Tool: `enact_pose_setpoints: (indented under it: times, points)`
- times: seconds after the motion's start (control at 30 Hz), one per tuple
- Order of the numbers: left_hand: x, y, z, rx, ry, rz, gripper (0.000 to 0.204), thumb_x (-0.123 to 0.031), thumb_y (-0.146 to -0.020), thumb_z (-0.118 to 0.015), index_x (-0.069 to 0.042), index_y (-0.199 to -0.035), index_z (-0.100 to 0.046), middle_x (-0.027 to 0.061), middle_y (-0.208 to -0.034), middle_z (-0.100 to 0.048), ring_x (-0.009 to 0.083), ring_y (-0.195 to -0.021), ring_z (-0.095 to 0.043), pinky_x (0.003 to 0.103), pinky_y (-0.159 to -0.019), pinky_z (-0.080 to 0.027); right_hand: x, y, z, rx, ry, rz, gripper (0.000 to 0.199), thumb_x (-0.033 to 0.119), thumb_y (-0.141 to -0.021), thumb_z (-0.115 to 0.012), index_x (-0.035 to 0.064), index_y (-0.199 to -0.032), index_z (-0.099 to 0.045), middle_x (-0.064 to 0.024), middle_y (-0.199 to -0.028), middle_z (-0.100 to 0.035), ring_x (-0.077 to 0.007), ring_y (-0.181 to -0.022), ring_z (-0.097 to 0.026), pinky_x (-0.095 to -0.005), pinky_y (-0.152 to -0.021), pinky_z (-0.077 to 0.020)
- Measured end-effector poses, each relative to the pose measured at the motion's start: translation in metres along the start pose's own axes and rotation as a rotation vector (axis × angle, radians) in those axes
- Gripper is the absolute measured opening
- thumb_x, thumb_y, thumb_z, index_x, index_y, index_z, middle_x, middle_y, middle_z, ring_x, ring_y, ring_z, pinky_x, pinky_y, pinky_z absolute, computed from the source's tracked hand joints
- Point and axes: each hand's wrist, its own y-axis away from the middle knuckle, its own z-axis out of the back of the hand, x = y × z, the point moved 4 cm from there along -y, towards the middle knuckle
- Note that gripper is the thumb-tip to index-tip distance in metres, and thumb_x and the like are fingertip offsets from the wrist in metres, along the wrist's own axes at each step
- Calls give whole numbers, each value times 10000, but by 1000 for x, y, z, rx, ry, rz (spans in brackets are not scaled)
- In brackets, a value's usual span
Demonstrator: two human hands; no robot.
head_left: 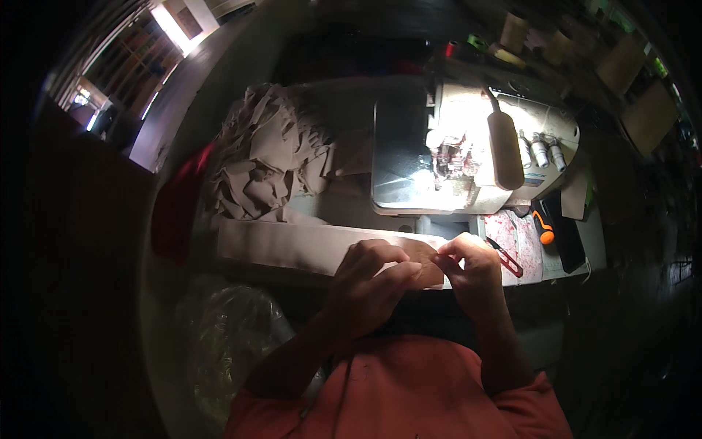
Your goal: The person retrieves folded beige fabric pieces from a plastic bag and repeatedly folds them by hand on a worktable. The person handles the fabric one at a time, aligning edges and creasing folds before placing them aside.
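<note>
A long off-white fabric strip [281, 246] lies along the table's front edge and reaches to my hands. At its right end is a flat brown piece [432, 276]; whether it is joined to the strip I cannot tell. My left hand [369, 274] rests over the strip, its thumb and fingers pinched at the brown piece's left side. My right hand [474, 265] pinches the brown piece's upper right edge between thumb and fingertips. Just right of that hand lie red-handled thread snips [506, 257].
Crumpled pale fabric pieces [270, 157] are heaped at the left. A brightly lit sewing machine [402, 150] stands beyond my hands. On the right are an orange-ended tool [545, 235] and a black phone-like slab [561, 233]. A clear plastic bag [238, 344] hangs at the lower left.
</note>
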Motion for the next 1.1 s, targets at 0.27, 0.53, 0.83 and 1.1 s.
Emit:
enact_pose_setpoints:
  times: [0.27, 0.53, 0.83, 1.1]
  points:
    - [11, 12, -5, 73, -19, 251, 96, -75, -733, -578, -16, -803, -551, 106, -837, -545, 276, -832, -519, 350, -730, -428, 23, -16, 1, -22, 111, 33, 117, 101, -699, -604, 25, -665, -522, -118, -675, -520, -307, -636, -526, -366, -572, -409]
    - [40, 41, 9, -711, 1752, 809, 526, -357, -840, -476, -10, -1206, -326, 124, -1178, -447, 250, -1082, -441, 365, -940, -331, 53, -31, 8, 120, -614, -75, 123, 107, -808, -522, -16, -801, -519, -107, -734, -607, -139, -688, -591, -248, -613, -464]
    - [105, 70, 108, -1078, 1135, 511, 569, -206, -827, -500, 40, -1262, -228, 154, -1262, -360, 299, -1206, -307, 417, -993, -261, -21, 4, 12, 19, -1042, -422, 247, 92, -802, -502, -92, -967, -500, -118, -824, -584, -155, -694, -595, -243, -646, -502]
    - [1, 0, -4, 233, -257, 116, 535, -183, -827, -457, 26, -1272, -247, 253, -1320, -211, 395, -1223, -223, 409, -987, -224, 10, -3, -29, 248, -1211, -253, 209, 169, -871, -460, -20, -876, -548, -11, -738, -553, -68, -680, -534, -190, -617, -440]
